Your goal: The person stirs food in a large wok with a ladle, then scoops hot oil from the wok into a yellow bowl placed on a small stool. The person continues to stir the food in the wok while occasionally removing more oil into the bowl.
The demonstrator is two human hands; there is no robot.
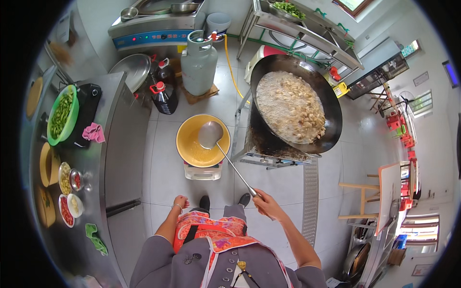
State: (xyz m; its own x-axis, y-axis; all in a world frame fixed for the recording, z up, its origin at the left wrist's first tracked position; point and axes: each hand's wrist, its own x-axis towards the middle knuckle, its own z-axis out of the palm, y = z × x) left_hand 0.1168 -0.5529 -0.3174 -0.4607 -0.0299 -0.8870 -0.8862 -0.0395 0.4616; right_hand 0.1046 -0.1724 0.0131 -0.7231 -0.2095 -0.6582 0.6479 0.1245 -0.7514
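Observation:
My right hand grips the handle of a long metal ladle. The ladle's bowl is inside a yellow basin, over a shallow layer of yellowish liquid; whether it touches the liquid is hard to tell. Beneath the basin is a low stand on the floor. Near my apron, my left hand hangs with curled fingers and no visible object in it. To the right of the basin, a large dark wok on a metal gas stove contains bubbling pale liquid and light brown food pieces.
A gas cylinder with a yellow hose stands beyond the basin, beside red-capped jugs. The steel counter at left carries a green bowl of green vegetables and small dishes. A floor drain grate lies at right.

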